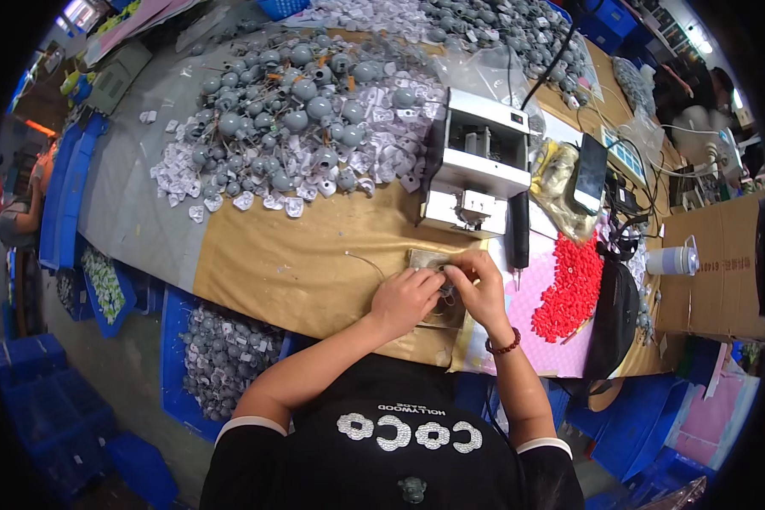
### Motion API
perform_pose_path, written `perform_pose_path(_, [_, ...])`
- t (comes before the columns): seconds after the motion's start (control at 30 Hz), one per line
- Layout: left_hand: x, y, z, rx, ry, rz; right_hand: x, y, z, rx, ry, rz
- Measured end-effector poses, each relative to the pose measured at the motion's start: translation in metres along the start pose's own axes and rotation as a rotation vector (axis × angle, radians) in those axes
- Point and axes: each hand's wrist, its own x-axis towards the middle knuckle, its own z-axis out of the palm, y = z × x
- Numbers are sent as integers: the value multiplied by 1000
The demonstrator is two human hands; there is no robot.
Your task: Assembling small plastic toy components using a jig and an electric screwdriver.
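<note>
My left hand (408, 299) and my right hand (478, 289) meet over a small square pad (442, 318) near the table's front edge. Both hands are closed in a pinch, fingertips nearly touching. What they pinch is a small dark piece, mostly covered by the fingers, too hidden to name. A thin wire (367, 260) curves out over the tabletop from beside my left hand. Just beyond the hands stands a white and black bench machine (482, 170). A black power screwdriver (518, 228) stands upright along its right side, its thin tip pointing down.
Heaped behind are grey round plastic parts (293, 119) and white plastic pieces (178, 170). Red small parts (569, 289) lie to the right, near a phone (590, 174) and a black bag (614, 316). Below the table's left edge, a blue bin (175, 357) holds more grey parts.
</note>
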Motion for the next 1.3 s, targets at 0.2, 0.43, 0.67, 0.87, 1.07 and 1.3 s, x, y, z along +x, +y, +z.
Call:
perform_pose_path(0.2, [-1,-1,-3,-62,24,-6,4,1,18,315,215,45])
perform_pose_path(0.43, [-35,-17,-100,-77,-336,-175,7,-24,2,514,-200,198])
perform_pose_path(0.67, [-86,-82,-228,494,-452,-558,-31,22,-58,267,-139,230])
perform_pose_path(0.87, [-23,-144,-144,458,158,-430,-40,32,-73,170,-50,243])
perform_pose_path(1.07, [-12,-129,-91,108,174,-445,-42,-1,-53,234,-145,177])
perform_pose_path(1.3, [29,6,-59,-303,26,79,-15,-41,-3,1314,-280,669])
